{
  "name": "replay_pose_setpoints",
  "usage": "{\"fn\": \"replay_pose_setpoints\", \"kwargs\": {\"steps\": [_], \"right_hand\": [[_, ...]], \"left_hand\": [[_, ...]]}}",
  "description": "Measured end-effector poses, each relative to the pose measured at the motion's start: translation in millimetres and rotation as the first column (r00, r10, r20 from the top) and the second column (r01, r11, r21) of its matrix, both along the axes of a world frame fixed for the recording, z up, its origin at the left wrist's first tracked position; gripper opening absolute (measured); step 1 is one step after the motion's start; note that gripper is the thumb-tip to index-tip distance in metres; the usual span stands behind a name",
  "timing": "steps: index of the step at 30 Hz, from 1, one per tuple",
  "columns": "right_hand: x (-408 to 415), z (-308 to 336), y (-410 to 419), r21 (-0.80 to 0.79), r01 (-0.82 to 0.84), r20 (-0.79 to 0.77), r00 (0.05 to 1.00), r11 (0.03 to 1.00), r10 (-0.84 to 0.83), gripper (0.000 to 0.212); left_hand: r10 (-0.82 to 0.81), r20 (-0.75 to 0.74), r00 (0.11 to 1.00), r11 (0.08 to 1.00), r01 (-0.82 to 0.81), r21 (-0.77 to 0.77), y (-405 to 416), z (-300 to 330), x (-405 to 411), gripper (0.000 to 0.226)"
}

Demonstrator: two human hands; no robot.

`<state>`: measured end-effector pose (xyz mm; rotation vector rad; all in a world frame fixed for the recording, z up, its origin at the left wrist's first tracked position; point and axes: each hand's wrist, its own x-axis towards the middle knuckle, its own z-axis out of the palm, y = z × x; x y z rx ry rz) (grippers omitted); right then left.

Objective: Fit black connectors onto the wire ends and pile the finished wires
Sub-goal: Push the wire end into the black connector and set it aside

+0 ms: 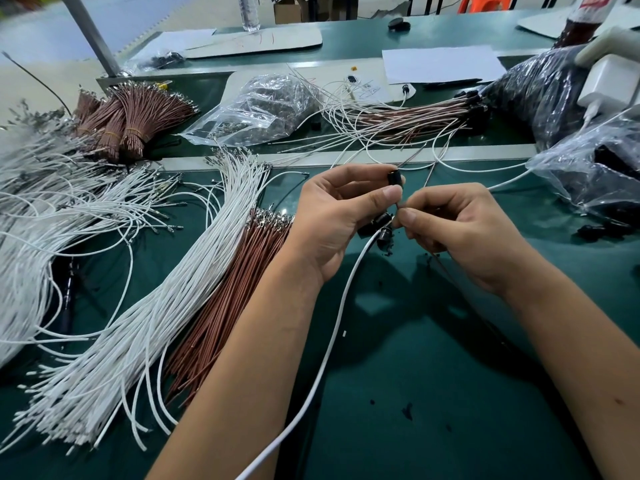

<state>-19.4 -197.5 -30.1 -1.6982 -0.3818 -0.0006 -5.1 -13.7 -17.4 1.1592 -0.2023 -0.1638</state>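
Note:
My left hand (337, 211) pinches a small black connector (396, 177) between thumb and forefinger at the middle of the view. My right hand (457, 230) pinches a thin wire end (398, 205) just below that connector. A white wire (332, 348) runs from under my hands down toward the bottom edge. Further black connectors (379, 225) show below my left fingers. Loose white wires (166, 299) and brown wires (225, 306) lie in bundles on the green table (433, 393) to the left. A pile of wires with black connectors fitted (415, 116) lies at the back.
Bound brown wire bundles (135, 116) stand at the back left. A clear bag of metal terminals (263, 105) lies behind the hands. Dark plastic bags (547, 88) and a clear bag (595, 174) sit at the right. White sheets (440, 64) and a water bottle (248, 12) are farther back.

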Motion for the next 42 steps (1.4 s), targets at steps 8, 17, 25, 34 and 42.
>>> {"fn": "replay_pose_setpoints", "kwargs": {"steps": [8,17,25,34,42], "right_hand": [[0.4,-0.2,-0.3,-0.004,-0.020,-0.013,1.000,1.000,0.020,0.014],[-2.1,1.5,2.9,0.023,0.000,0.023,1.000,1.000,0.000,0.015],[-3.4,3.1,3.1,0.034,0.014,0.033,0.999,0.999,-0.015,0.016],[-2.9,1.8,3.0,0.025,-0.001,0.032,0.999,1.000,0.000,0.014],[-2.9,1.2,4.8,-0.001,-0.009,0.068,0.998,1.000,0.009,0.015]], "left_hand": [[-0.004,0.007,1.000,1.000,0.004,0.005,0.4,0.7,-0.1,0.032],[-0.034,0.033,0.999,0.999,0.035,-0.038,2.7,1.0,1.0,0.031],[-0.028,0.046,0.999,0.998,0.030,-0.048,-0.3,-0.7,0.4,0.031],[-0.020,0.064,0.998,0.998,0.023,-0.052,-0.3,-2.0,0.9,0.030],[0.026,0.086,0.996,0.998,-0.022,-0.051,0.8,-3.5,1.5,0.024]]}}
